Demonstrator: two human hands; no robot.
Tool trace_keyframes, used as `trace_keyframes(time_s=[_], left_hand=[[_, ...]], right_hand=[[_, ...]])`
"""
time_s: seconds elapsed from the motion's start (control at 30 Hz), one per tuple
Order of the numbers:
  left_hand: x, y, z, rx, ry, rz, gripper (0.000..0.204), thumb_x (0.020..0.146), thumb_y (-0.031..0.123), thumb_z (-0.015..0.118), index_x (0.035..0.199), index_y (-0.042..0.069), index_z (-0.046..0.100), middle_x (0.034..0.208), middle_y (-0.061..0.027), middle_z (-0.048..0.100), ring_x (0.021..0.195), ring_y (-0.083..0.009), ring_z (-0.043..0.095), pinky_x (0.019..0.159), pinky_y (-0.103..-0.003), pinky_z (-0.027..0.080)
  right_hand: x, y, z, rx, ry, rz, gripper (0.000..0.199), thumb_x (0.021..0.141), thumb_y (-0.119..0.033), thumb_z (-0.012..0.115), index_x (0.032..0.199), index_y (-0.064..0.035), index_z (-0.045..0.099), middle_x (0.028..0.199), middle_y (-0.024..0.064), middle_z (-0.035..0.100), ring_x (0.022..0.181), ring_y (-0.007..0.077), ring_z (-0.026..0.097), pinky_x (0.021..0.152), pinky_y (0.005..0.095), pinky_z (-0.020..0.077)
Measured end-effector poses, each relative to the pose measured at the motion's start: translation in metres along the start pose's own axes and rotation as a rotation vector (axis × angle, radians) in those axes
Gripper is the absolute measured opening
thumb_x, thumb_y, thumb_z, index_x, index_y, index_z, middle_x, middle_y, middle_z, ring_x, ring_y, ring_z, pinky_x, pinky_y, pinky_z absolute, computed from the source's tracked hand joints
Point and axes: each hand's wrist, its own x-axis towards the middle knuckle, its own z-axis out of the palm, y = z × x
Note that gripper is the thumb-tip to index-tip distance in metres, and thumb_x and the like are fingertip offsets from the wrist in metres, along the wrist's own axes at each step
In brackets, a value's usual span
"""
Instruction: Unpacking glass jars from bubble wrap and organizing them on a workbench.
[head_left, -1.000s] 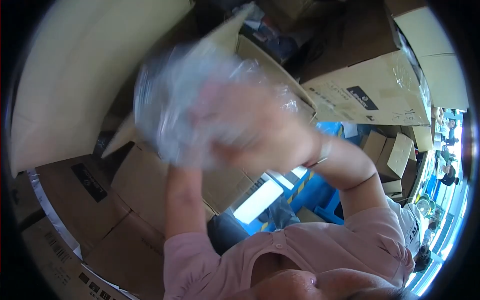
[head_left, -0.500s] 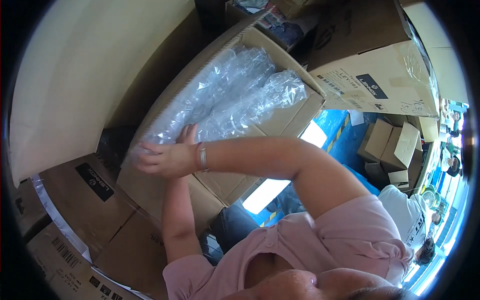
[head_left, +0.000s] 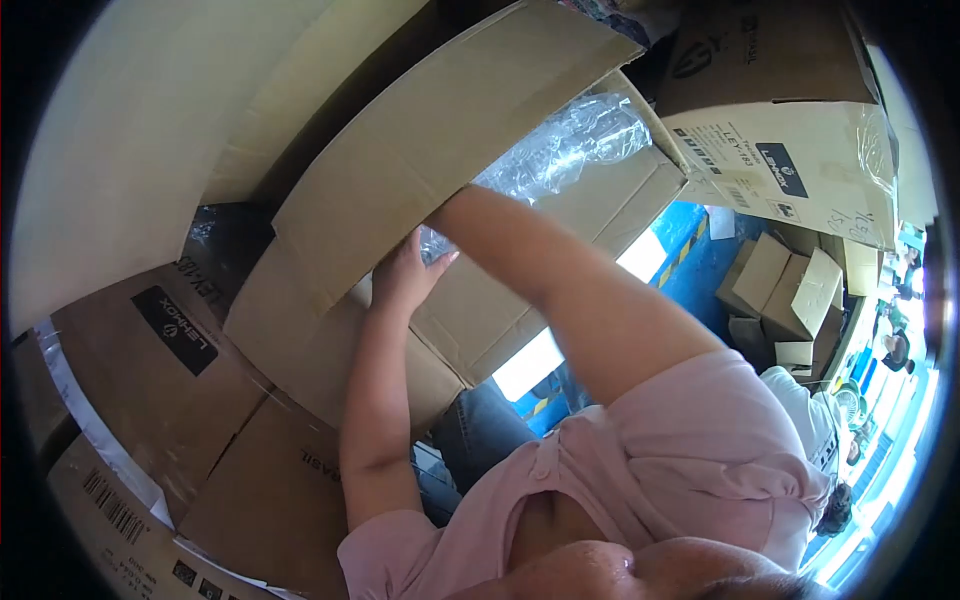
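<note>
One bubble wrap beyond grip (boxed)

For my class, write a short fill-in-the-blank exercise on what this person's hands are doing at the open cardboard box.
1. The left hand rests on a flap of the large ______ box.
2. Inside the box lies clear ______ wrap.
3. The right forearm reaches behind the raised flap, so the right hand is ______ from view.
4. The person wears a ______ shirt.

Missing words: cardboard; bubble; hidden; pink
</note>
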Motion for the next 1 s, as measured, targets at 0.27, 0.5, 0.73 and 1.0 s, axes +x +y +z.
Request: trace_keyframes(time_s=[0.27,0.5,0.73,1.0], left_hand=[[-0.015,0.021,0.018,0.007,0.167,0.024,0.055,0.085,0.044,0.059,0.118,0.001,0.053,0.109,-0.0215,0.058,0.098,-0.038,0.057,0.084,-0.048,0.046],[-0.025,0.043,0.047,0.185,0.01,-0.134,0.054,0.087,0.048,0.053,0.106,-0.003,0.054,0.096,-0.0194,0.061,0.089,-0.0338,0.061,0.075,-0.043,0.05],[-0.059,0.116,-0.051,0.304,-0.082,-0.086,0.024,0.086,0.027,0.057,0.093,0.005,0.05,0.087,-0.014,0.062,0.079,-0.0296,0.064,0.071,-0.037,0.053],[-0.142,0.21,-0.043,-0.244,-0.606,0.324,0.016,0.081,0.015,0.053,0.091,0.004,0.049,0.072,-0.0142,0.062,0.071,-0.034,0.064,0.061,-0.043,0.051]], right_hand=[[-0.165,0.06,-0.097,-0.483,-0.087,0.166,0.037,0.086,-0.022,0.056,0.119,-0.006,0.057,0.123,0.0153,0.053,0.118,0.0296,0.047,0.097,0.0398,0.04],[-0.175,0.075,-0.101,-0.875,-0.084,0.08,0.071,0.066,-0.028,0.074,0.13,-0.016,0.046,0.116,0.0139,0.056,0.117,0.0331,0.049,0.097,0.0469,0.0385],[-0.147,0.055,-0.155,-0.692,-0.287,-0.012,0.071,0.064,-0.017,0.076,0.129,-0.0084,0.048,0.119,0.0177,0.057,0.113,0.0334,0.052,0.097,0.0416,0.041],[-0.113,0.048,-0.2,-0.801,-0.625,0.062,0.074,0.072,-0.029,0.075,0.135,-0.0112,0.041,0.132,0.0146,0.048,0.122,0.0321,0.045,0.102,0.0402,0.0363]])
